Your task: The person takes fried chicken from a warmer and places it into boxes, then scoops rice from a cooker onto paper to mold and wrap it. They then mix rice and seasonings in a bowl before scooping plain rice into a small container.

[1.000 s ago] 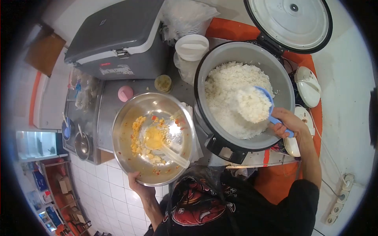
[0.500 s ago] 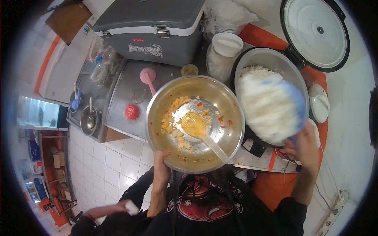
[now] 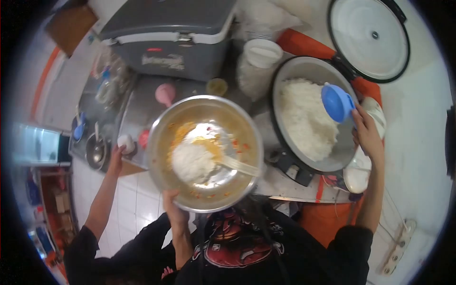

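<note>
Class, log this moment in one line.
left hand: holds bowl; right hand: holds scoop over cooker; bowl: rice, spatula; lid: open

A rice cooker (image 3: 316, 69) and steel counter (image 3: 137, 104) show a kitchen.

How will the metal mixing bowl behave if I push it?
The metal mixing bowl looks stiff, its shiny wall perhaps slippery. With the left hand at one edge, it may tip. The rice mound inside could slide.
</note>
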Available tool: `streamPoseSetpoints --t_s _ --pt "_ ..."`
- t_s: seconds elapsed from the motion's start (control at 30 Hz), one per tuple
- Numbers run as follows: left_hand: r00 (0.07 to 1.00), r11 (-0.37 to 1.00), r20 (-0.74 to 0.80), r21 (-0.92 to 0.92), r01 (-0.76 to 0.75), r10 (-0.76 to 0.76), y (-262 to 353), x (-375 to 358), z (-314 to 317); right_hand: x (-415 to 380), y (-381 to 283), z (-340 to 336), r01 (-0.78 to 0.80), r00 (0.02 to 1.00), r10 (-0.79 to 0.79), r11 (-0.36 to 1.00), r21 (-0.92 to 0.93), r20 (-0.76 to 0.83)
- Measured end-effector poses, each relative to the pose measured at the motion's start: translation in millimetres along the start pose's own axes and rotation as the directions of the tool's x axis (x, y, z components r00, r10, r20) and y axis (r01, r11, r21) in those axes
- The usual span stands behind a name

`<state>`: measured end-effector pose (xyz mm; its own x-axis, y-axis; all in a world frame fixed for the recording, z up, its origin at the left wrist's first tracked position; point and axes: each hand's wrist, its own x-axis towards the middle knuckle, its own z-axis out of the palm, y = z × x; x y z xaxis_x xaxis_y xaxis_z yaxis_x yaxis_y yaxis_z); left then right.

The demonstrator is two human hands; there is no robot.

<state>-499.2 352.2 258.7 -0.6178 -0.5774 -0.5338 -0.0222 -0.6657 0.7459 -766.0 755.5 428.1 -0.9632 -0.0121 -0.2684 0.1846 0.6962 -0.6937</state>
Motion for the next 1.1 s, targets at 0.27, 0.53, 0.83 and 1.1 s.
streamPoseSetpoints --t_s 0.27,0.53,0.83,1.1 --pt "0.996 0.993 -0.079 0.114 -0.037 0.047 11.7 -4.8 -3.8 102.4 66.4 16.9 0.108 0.992 -0.126 0.928 -0.357 -0.026" --pt "0.660 0.506 0.729 0.506 -0.698 0.181 214.7 138.5 29.9 62.6 25.4 57.9 0.018 0.925 0.107 0.947 -0.321 0.366" --pt "0.638 0.321 0.768 0.618 -0.718 -0.050 201.4 71.8 175.8 26.1 22.5 45.6 -0.115 0.722 0.236 0.968 -0.223 0.651" --pt "0.998 0.996 0.044 0.071 -0.053 0.050 -7.9 9.7 -2.1 31.7 55.2 1.2 -0.595 0.573 0.298 0.792 0.138 0.764"
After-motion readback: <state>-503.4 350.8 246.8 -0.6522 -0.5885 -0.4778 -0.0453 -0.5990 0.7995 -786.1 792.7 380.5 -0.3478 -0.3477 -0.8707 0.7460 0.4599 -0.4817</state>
